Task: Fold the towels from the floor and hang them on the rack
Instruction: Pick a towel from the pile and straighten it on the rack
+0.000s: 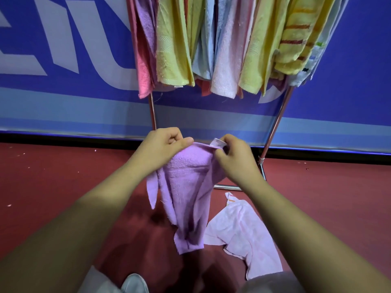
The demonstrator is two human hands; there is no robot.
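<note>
The left hand (pixel 163 145) pinches one top corner of a lilac towel (pixel 187 193), which hangs above the red floor (pixel 53 187). The right hand (pixel 234 157) pinches the other corner by its white label (pixel 218 143). Lower right, a pale pink towel (pixel 245 231) lies crumpled on the floor. Above, the rack (pixel 275 127) carries coloured towels (pixel 211 43).

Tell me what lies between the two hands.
The top edge of the lilac towel spans from left hand to right hand, its white label by the right; head view.
</note>
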